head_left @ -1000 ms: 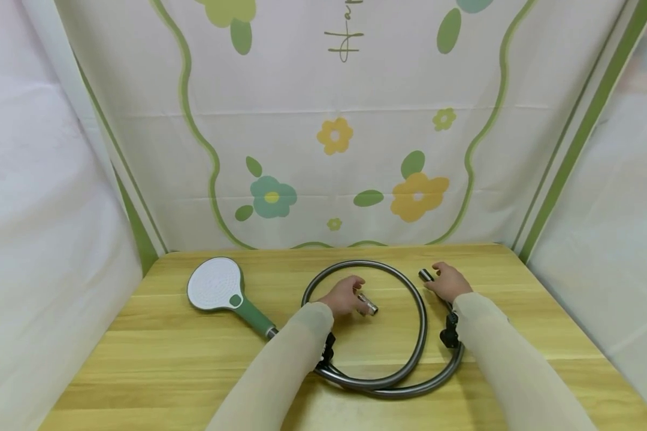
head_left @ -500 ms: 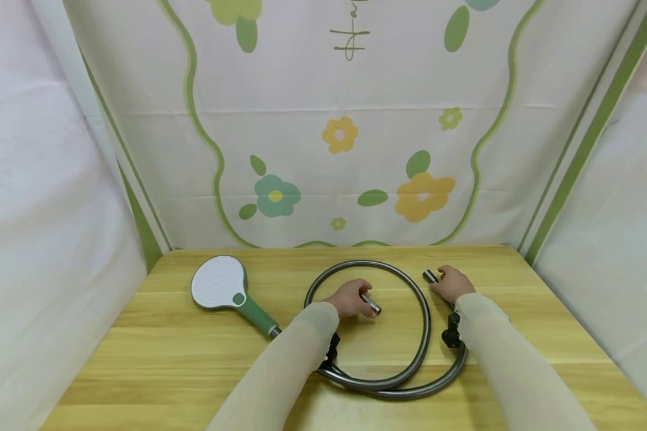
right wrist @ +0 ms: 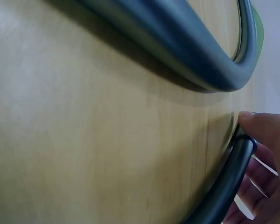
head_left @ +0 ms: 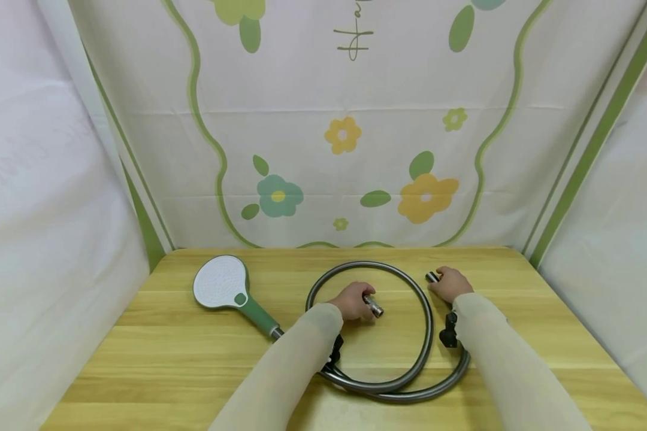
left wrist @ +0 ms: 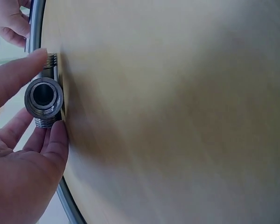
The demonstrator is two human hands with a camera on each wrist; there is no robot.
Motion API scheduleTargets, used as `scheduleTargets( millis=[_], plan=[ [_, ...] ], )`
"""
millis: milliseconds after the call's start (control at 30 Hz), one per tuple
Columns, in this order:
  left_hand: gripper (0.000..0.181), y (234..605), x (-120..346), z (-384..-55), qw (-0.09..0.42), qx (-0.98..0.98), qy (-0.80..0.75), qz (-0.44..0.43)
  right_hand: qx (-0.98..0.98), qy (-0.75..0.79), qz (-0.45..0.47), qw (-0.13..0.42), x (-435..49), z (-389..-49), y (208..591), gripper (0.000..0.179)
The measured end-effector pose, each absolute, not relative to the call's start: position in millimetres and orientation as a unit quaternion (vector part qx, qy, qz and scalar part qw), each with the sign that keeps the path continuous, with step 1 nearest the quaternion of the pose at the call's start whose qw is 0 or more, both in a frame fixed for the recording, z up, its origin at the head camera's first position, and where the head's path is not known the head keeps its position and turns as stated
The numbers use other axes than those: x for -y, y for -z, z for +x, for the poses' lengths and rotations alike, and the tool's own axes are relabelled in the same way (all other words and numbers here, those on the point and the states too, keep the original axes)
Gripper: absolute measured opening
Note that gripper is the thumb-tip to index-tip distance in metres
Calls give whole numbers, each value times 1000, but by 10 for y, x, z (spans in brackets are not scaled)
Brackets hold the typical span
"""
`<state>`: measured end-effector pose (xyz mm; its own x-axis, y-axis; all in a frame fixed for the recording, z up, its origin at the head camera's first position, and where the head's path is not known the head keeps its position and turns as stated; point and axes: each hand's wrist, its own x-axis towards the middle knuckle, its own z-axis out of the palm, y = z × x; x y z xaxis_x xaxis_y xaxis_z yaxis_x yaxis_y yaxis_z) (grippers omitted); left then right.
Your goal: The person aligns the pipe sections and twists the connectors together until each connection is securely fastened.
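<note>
My left hand [head_left: 354,301] is inside the loop of a grey shower hose [head_left: 428,323]. It pinches a small metal tee fitting [head_left: 375,307] with threaded ends. In the left wrist view, the thumb is at one threaded end of the fitting [left wrist: 44,98] and the fingertips at the opposite one; a round opening faces the camera. To the right, my right hand [head_left: 450,284] holds the hose's free end, whose metal connector [head_left: 431,277] sticks out past the fingers. In the right wrist view, thumb and fingers lie on either side of the hose end [right wrist: 242,140].
A shower head [head_left: 221,281] with a white face and green handle lies at the left, joined to the hose. All rest on a wooden table [head_left: 156,335]. Flower-printed cloth walls [head_left: 296,137] stand behind and at both sides.
The left fingers have closed in on the fitting. My right hand has settled further over the hose end, leaving less connector showing. The head view has shifted slightly.
</note>
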<state>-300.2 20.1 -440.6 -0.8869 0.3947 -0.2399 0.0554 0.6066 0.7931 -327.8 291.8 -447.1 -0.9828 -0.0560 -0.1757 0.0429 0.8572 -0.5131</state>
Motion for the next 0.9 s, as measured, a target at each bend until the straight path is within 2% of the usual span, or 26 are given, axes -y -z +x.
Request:
scheduleTargets(
  millis=[600,900],
  plan=[
    [58,4445,-200,-3024,192,-894,-379,139,-969,232,-2,88,-2874,-3293,4439,47],
    [49,4482,-161,-3044,196,-868,-441,121,-965,246,-3,89,-2833,-3293,4432,44]
  ],
)
